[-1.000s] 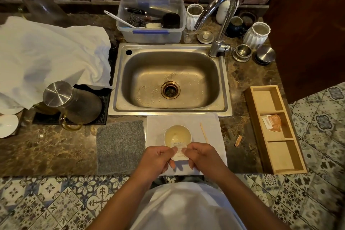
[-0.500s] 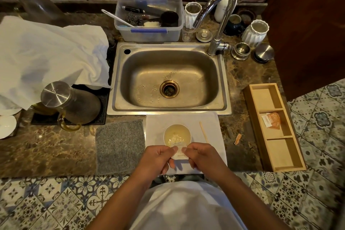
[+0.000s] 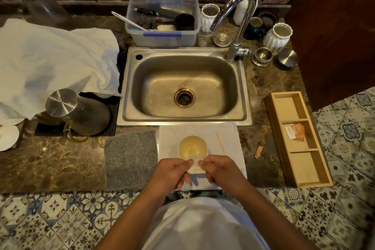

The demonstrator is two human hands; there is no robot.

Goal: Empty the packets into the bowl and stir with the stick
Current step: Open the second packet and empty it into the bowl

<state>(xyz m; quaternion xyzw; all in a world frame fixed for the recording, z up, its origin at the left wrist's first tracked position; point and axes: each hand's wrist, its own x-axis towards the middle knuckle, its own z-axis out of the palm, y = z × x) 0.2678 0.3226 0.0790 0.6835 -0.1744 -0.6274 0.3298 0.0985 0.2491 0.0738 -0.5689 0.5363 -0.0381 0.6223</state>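
A small white bowl [image 3: 192, 146] with a pale yellowish inside stands on a white cloth [image 3: 231, 134] in front of the sink. Just over the bowl's near rim, a small white packet [image 3: 196, 165] is pinched from both sides: my left hand [image 3: 172, 171] grips its left edge and my right hand [image 3: 220, 170] its right edge. A thin wooden stick [image 3: 221, 143] lies on the cloth to the right of the bowl. An orange and white packet [image 3: 295, 131] lies in the middle compartment of a wooden box [image 3: 283, 160] at the right.
A steel sink [image 3: 183, 85] with a tall tap [image 3: 236, 24] lies behind the cloth. A grey mat [image 3: 130, 159] lies left of the bowl, a glass jug with steel lid [image 3: 75, 111] further left. A torn orange scrap [image 3: 258, 151] lies on the counter.
The hands and packet have stayed over the bowl's near rim; the fingers have shifted slightly on the packet's top edge. The view has drifted a little.
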